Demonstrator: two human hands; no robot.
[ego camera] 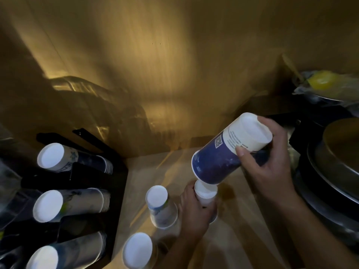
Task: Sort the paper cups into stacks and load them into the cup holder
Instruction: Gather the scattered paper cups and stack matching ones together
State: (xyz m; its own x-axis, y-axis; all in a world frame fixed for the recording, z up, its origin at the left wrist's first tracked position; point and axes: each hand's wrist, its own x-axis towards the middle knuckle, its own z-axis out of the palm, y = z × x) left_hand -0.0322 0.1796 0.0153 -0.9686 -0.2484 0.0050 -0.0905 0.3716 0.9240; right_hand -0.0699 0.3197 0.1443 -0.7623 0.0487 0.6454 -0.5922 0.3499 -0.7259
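My right hand (270, 166) grips a blue and white paper cup (223, 154), tilted with its mouth down and to the left, just above an upside-down white cup (205, 193). My left hand (194, 216) is wrapped around that white cup on the table. Two more upside-down cups stand to the left, one with a green and blue print (160, 204) and one near the bottom edge (138, 249). The black cup holder (81, 177) at the left carries three stacks lying on their sides: a top stack (64, 159), a middle stack (64, 204) and a bottom stack (64, 253).
A round metal pan (338, 158) on a black appliance fills the right side, close to my right forearm. A plastic bag with something yellow (326, 84) lies behind it. A wooden wall rises at the back, and a brown stain (228, 191) marks the table.
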